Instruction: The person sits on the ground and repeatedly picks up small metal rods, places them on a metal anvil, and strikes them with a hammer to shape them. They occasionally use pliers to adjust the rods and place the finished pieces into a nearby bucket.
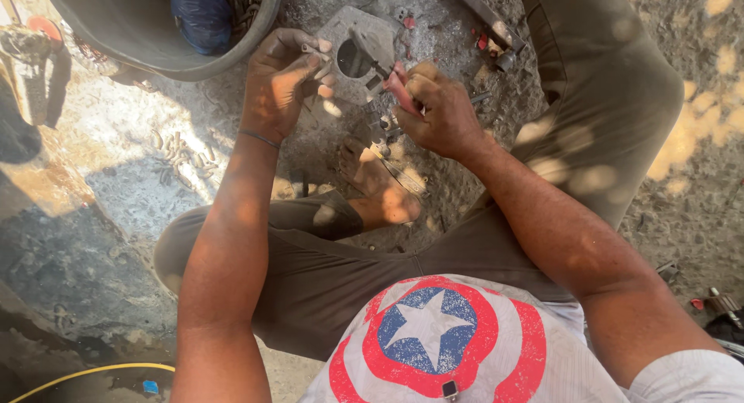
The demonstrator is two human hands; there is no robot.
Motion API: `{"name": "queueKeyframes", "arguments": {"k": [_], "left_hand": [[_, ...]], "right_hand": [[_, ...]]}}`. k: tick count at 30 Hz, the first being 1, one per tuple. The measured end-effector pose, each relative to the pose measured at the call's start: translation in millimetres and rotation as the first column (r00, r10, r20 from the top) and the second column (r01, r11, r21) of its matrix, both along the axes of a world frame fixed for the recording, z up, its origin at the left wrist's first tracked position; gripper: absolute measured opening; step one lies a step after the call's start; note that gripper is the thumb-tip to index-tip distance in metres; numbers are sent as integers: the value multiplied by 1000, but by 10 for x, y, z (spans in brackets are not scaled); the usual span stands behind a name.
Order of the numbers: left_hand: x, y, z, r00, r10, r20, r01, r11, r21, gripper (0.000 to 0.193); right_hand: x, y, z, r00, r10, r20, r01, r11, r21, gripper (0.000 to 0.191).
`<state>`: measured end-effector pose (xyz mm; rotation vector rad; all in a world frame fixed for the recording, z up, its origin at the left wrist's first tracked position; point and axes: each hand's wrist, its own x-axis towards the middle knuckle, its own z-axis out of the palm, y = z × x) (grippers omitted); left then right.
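My left hand (283,81) grips the left edge of a grey metal plate (353,32) with a round hole, holding it tilted above the ground. My right hand (438,112) is closed around a tool with a reddish handle (399,89), and the tool's metal tip rests on the plate beside the hole. My bare foot (380,190) lies on the dirt just below both hands. I sit on the ground with my legs bent in brown trousers.
A large grey tub (132,31) with a dark blue bundle (203,15) and metal parts stands at the top left. Small metal pieces (182,159) lie scattered on the dirt. A metal bar (488,19) lies at the top right; a yellow cable (93,372) runs at the bottom left.
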<state>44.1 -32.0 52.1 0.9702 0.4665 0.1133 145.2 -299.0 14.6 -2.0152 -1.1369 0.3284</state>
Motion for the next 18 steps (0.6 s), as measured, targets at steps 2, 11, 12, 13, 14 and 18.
{"name": "queueKeyframes", "arguments": {"k": [2,11,12,13,14,18], "left_hand": [[-9,8,-1,999,12,-51,-11,1000,22,13],[34,-36,-110,1000,31,1,-31,998,62,11],[47,-39,-112,999,40,-13,-38,995,94,11],[57,-42,-110,999,49,-1,-48,993,109,12],[65,-44,-105,998,58,12,-59,991,123,12],[70,-53,-66,996,83,27,-87,980,178,13]], "right_hand": [[11,9,32,1000,15,-20,-16,999,-52,23],[56,-26,44,994,40,-102,-43,999,-30,25],[55,-31,29,984,44,-170,-56,996,-68,27],[53,-34,12,970,46,-238,-73,992,-104,28],[45,-37,-7,959,53,-278,-74,995,-67,29],[20,-36,-90,934,66,-350,-84,996,-38,35]]}}
